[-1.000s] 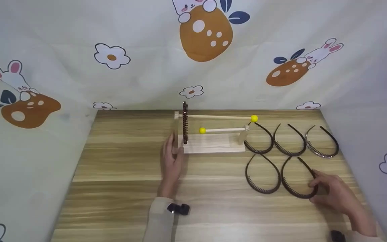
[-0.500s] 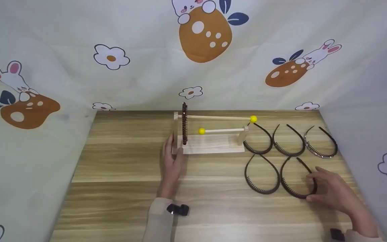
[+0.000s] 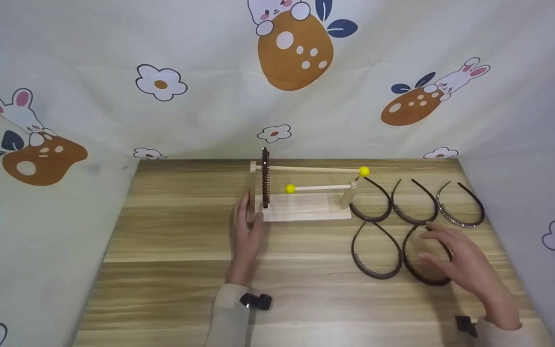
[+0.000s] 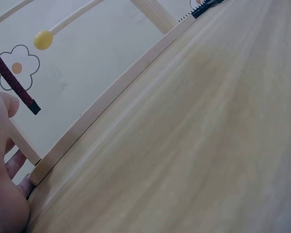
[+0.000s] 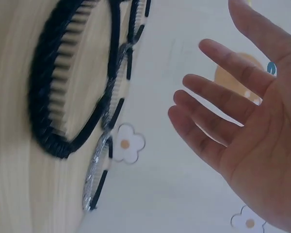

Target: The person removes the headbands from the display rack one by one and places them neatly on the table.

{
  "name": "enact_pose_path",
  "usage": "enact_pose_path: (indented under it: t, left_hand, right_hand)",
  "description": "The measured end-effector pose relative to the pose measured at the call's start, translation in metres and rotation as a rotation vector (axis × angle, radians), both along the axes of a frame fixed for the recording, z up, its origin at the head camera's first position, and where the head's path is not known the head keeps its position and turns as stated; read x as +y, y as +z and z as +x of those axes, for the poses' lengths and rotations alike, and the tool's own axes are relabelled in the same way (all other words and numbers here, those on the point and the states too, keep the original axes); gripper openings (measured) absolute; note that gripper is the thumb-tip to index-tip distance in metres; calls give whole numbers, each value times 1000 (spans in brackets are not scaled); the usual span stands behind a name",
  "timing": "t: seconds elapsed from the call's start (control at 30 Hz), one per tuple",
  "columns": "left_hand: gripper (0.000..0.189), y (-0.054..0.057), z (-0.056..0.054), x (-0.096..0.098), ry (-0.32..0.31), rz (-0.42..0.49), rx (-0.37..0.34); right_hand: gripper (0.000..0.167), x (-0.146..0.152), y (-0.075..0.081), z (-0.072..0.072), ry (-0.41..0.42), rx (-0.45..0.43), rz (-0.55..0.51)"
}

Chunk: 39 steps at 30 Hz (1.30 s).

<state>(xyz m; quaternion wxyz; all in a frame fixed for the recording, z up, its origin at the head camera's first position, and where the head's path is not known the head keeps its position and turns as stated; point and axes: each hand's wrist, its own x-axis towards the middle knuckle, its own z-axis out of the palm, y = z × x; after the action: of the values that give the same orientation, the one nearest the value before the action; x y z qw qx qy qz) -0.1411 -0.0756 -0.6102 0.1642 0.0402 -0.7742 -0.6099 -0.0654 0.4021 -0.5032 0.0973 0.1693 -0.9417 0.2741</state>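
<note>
My left hand (image 3: 246, 236) grips the left end of a pale wooden stand (image 3: 306, 213), thumb in front and fingers behind the upright. A dark reddish, toothed headband (image 3: 266, 180) hangs on the stand's upper rod, close to that upright. In the left wrist view, its dark tip (image 4: 35, 108) shows near the thumb. My right hand (image 3: 465, 262) hovers with loosely spread fingers over a black headband (image 3: 424, 279) on the table, partly covering it. The right wrist view shows the palm empty, apart from a braided black headband (image 5: 41, 87).
Left of that black headband lies another headband (image 3: 378, 275). Behind them is a row of three: a dark one (image 3: 371, 218) by the stand, a middle one (image 3: 417, 220), and a glittery one (image 3: 465, 224). Yellow balls (image 3: 364, 171) cap the rods. A patterned cloth (image 3: 210, 120) surrounds the table.
My right hand has come off the right side of the black headband and moved left and up over it, fingers loosened. The left hand and stand have stayed put.
</note>
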Motion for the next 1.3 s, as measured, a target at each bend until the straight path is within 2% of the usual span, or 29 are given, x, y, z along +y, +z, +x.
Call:
enact_pose_path:
  t: [0.1,0.27,0.37,0.5,0.8,0.9,1.1,1.3]
  left_hand:
    - [64,-1,0,0,-1,-3,14]
    - [64,0,-1,1,-1,-5,-5]
    - [64,2,0,2,4,-14,-10]
    - [63,1,-1,2,5,-20,-16]
    - [62,1,-1,1,6,-36,14]
    - [62,-1,-1,1,-2,-15,30]
    - [63,-3,-1,2,-10,22,13]
    - [64,-2,-1,1,4,-2,19]
  right_hand:
    - [40,-15,2,-6,7,87,-16]
    - [33,-39,3,-19,37,208,-54]
    - [27,-51,5,-25,48,254,-74]
    - [28,-67,10,-30,35,296,-116]
    - [25,-99,20,-37,-22,340,-275]
    - [23,-108,21,-43,-27,377,-317]
    - [22,-126,28,-51,-33,424,-436]
    - [19,-144,37,-54,-22,394,-528]
